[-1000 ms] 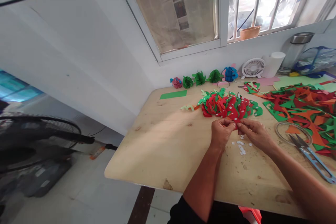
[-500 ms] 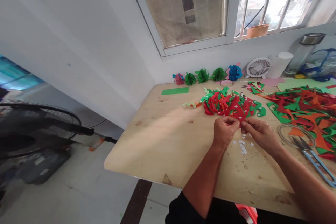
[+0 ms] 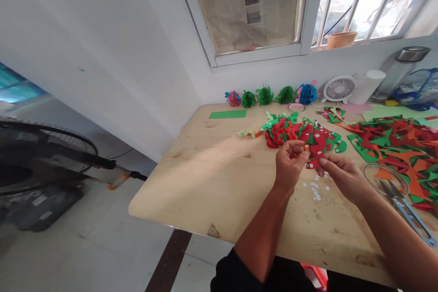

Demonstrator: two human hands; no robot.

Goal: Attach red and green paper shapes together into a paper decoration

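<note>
Over the front of a heap of red and green paper cutouts (image 3: 285, 130), my two hands are close together. My right hand (image 3: 338, 173) pinches the lower right edge of a red paper cutout (image 3: 316, 157) bearing small white squares. My left hand (image 3: 289, 162) is closed just left of it, with a small orange paper cutout (image 3: 306, 148) at its fingertips; its curled fingers partly hide that piece. Below the hands, several loose white squares (image 3: 315, 191) lie on the wooden table (image 3: 219, 173).
Blue-handled scissors (image 3: 405, 210) and a clear tape-like ring (image 3: 367, 178) lie at right, beside a large pile of paper scraps (image 3: 410, 146). Along the wall stand honeycomb paper figures (image 3: 265, 96) and a small white fan (image 3: 339, 89). A green paper strip (image 3: 227, 114) lies back left.
My hands have moved apart slightly, and the red cutout with white squares now shows between them. The left hand has lifted a little away. The camera view has shifted slightly.
</note>
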